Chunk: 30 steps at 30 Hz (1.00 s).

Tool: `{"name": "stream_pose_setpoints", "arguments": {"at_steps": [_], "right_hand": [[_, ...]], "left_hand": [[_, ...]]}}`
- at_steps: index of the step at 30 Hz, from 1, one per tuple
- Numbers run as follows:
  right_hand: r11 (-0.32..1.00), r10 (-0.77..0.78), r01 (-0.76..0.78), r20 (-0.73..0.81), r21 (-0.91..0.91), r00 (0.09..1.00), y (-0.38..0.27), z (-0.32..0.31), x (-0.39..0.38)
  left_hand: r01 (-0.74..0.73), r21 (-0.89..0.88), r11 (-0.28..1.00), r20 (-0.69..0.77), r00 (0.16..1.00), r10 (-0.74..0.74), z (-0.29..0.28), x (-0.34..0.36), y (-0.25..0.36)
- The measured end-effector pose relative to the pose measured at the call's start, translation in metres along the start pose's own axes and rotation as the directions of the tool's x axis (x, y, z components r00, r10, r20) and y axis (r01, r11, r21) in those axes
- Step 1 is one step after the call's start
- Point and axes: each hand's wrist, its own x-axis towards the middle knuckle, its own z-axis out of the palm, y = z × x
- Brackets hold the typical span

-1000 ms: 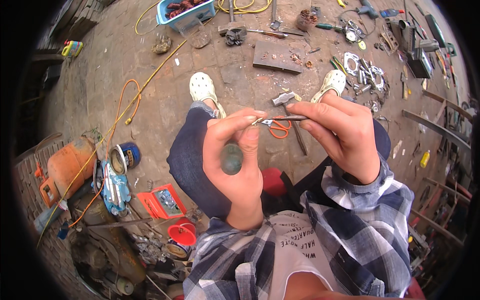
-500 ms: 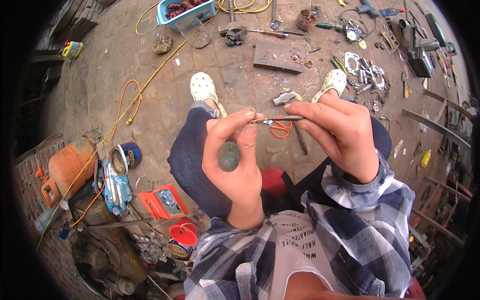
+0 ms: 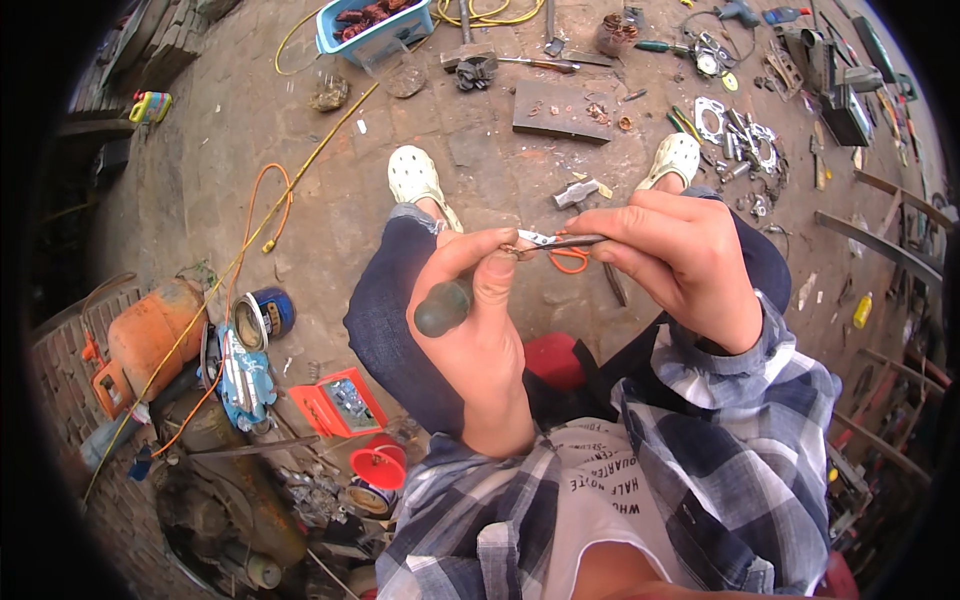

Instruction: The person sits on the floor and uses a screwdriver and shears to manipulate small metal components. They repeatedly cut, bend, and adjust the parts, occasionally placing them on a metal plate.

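My left hand is closed, its thumb and forefinger pinching a tiny copper-coloured piece too small to name. A rounded dark green handle end also sticks up from its palm; the rest of that tool is hidden. Between the thumb and fingers of my right hand is a slim dark metal rod, its thin tip reaching the small piece. Orange-handled scissors lie on the ground beyond, partly covered by the hands. A hammer lies just past the right hand.
Ahead lie a flat metal block with copper scraps and a blue bin of copper pieces. Metal parts spread at right. On the left are an orange tank, a red case, a red cup and a yellow cord.
The green handle end has tilted left in my left hand, showing more of its side. Both hands keep their grips close together. The whole view has shifted slightly.
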Motion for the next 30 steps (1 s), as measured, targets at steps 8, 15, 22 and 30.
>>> {"name": "stream_pose_setpoints", "arguments": {"at_steps": [8, 15, 22, 30], "right_hand": [[0.998, 0.052, -0.051, -0.047, 0.023, 0.998, -0.006, 0.006, 0.0], [0.992, 0.099, -0.089, -0.119, 0.088, 0.988, -0.009, 0.019, -0.003], [0.997, 0.08, -0.08, -0.086, -0.001, 0.993, -0.011, 0.018, -0.003], [0.966, 0.087, -0.061, -0.092, 0.25, 0.992, -0.001, 0.032, -0.002]], "left_hand": [[0.002, -0.032, 0.999, -0.073, 0.997, -0.004, 0.002, -0.001, -0.003], [-0.014, -0.063, 0.998, -0.093, 0.996, 0.008, 0.002, 0.0, -0.004], [0.013, -0.074, 0.997, -0.08, 0.997, -0.019, 0.0, 0.0, -0.004], [-0.01, -0.147, 0.989, -0.089, 0.996, -0.003, 0.002, -0.001, -0.007]]}}
